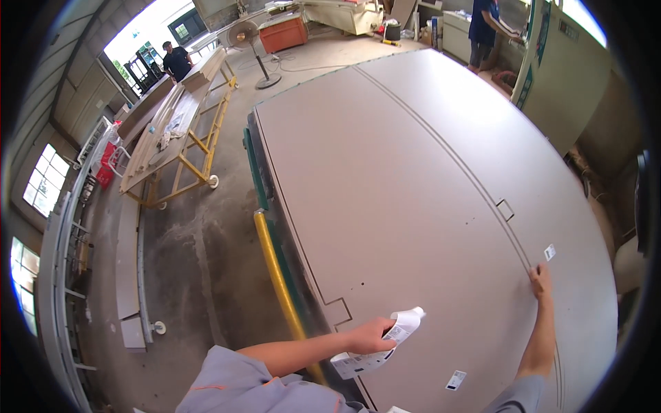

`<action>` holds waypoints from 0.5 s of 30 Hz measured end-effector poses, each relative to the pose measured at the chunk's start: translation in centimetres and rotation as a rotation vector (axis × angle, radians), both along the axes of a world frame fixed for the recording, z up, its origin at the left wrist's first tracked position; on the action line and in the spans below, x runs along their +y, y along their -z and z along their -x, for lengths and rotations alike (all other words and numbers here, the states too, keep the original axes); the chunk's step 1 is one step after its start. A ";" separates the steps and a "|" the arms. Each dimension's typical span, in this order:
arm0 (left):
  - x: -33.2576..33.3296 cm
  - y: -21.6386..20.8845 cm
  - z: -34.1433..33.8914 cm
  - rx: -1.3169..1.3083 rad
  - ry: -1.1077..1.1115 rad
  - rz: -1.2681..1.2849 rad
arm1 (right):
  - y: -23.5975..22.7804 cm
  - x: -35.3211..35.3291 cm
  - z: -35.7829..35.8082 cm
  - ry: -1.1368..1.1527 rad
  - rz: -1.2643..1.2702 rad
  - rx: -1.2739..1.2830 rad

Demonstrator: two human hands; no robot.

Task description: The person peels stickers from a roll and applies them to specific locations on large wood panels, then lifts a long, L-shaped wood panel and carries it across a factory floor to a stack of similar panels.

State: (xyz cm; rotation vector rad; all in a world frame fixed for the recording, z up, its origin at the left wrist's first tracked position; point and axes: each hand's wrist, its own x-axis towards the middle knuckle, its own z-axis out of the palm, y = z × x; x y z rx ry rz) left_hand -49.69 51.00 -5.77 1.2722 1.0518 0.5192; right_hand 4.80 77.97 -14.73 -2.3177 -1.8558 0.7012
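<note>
A large light grey-beige panel (385, 199) lies flat before me, with long double grooves and small notched cutouts cut through it. My left hand (372, 336) is closed on a curling strip of white labels (406, 325), held above the panel's near left part. Over at the right, my right hand (542, 281) rests against the panel beside the double groove, its fingers curled together; whatever they may hold is hidden. Just beyond that hand a white label (549, 252) is on the surface. Another white label (455, 380) lies on the panel between my forearms.
A yellow rail (279, 275) runs along the panel's left side. Farther left stands a yellow wheeled cart (196, 165) loaded with boards, a person (177, 62) behind it. A standing fan (267, 79) is at the back. Another person (484, 31) stands by a tall machine (564, 76) at far right.
</note>
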 end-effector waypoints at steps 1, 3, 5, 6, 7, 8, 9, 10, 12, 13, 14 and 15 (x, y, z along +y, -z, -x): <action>-1.2 -1.2 0.9 -0.003 -0.017 -0.028 | -4.7 -1.5 5.4 -0.011 0.289 0.123; -2.0 -4.0 1.5 -0.018 0.026 -0.157 | -2.7 -8.7 5.2 -0.211 -0.310 -0.057; -4.4 -6.1 2.9 -0.049 -0.015 -0.166 | -6.3 -16.0 16.4 -0.229 -0.436 0.193; -5.6 -6.7 3.2 -0.051 -0.044 -0.126 | -7.5 -20.6 20.7 -0.209 -0.453 0.361; -6.4 -7.3 3.7 -0.050 -0.071 -0.088 | -9.9 -24.9 25.4 -0.258 -0.398 0.483; -7.3 -8.7 3.9 -0.046 -0.061 -0.125 | -11.7 -29.0 29.0 -0.310 -0.420 0.593; -8.7 -8.6 4.6 -0.047 -0.036 -0.135 | -14.1 -32.0 32.8 -0.421 -0.486 0.684; -10.2 -7.8 5.3 -0.064 -0.061 -0.098 | -16.6 -34.8 36.1 -0.484 -0.527 0.707; -12.1 -8.6 5.6 -0.127 -0.033 0.003 | -18.4 -38.3 39.3 -0.622 -0.555 0.671; -13.6 -9.2 6.3 -0.179 -0.024 0.016 | -18.1 -39.6 40.8 -0.721 -0.522 0.657; -15.1 -8.9 7.1 -0.155 -0.049 0.023 | -20.7 -40.9 42.4 -0.751 -0.483 0.658; -16.7 -8.5 8.1 -0.132 -0.080 0.028 | -20.8 -42.3 43.2 -0.745 -0.489 0.661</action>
